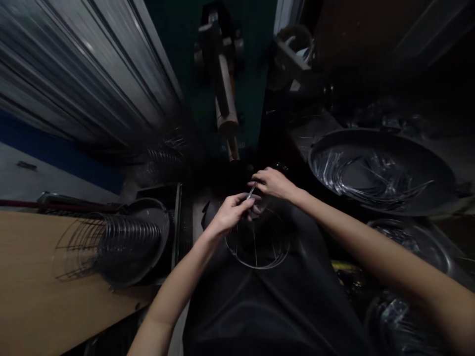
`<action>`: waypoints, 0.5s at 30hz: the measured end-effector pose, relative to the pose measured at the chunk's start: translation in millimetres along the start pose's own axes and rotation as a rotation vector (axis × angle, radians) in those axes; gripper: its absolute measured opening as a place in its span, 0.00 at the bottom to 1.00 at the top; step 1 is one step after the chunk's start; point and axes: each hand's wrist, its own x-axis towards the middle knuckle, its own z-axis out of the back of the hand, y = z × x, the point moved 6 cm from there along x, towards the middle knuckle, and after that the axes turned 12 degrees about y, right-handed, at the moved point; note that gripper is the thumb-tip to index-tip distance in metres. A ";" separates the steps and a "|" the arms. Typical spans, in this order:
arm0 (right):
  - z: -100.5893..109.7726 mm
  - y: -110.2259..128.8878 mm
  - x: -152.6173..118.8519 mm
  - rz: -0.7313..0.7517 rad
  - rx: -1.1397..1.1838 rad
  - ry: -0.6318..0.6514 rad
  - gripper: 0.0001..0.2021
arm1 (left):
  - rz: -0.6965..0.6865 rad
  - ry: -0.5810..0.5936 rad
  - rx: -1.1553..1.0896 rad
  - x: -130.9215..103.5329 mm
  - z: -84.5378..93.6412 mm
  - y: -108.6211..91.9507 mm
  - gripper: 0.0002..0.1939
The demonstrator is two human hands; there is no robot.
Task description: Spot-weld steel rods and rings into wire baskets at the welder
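Observation:
My left hand point(234, 211) is closed, its thumb and fingers pinching a short, shiny metal piece point(251, 191). The piece slants up toward my right hand point(273, 183), whose curled fingers close on its upper end. Just below both hands, a round wire frame point(257, 267) with thin cross wires rests over the black apron point(237, 311) on my lap. Its upper part is hidden or too dark to follow, so I cannot tell whether the metal piece belongs to it.
A machine point(226, 99) stands straight ahead. To the right, a wide dark pan point(438, 183) holds bent wires, with another metal bowl point(443, 247) below it. On the left, a stack of wire rings point(129, 235) lies by a round pan point(163, 217) and a wooden board point(29, 287).

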 end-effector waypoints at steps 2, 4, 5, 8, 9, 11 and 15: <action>-2.4 -8.7 -5.3 -0.044 -0.040 -0.046 0.12 | 0.004 0.040 0.147 3.2 -6.1 0.5 0.18; -3.7 -19.2 -8.8 -0.089 -0.004 -0.071 0.13 | 0.017 0.096 0.190 9.8 -17.6 2.6 0.19; -3.6 -23.4 -10.7 -0.099 0.041 -0.073 0.12 | 0.021 0.118 0.178 13.3 -22.2 3.4 0.19; 0.3 -23.0 -23.2 -0.066 0.210 -0.091 0.11 | 0.002 0.071 0.051 20.0 -17.0 0.7 0.19; 2.1 -18.6 -31.3 -0.062 0.259 -0.122 0.15 | -0.004 0.034 0.006 20.8 -9.8 -1.1 0.19; 0.0 -3.2 -51.6 -0.092 0.358 -0.177 0.17 | -0.009 -0.022 -0.048 21.3 6.1 -4.8 0.20; -43.9 50.8 -83.1 -0.102 0.742 0.001 0.13 | -0.018 -0.001 -0.004 24.3 18.0 -7.5 0.21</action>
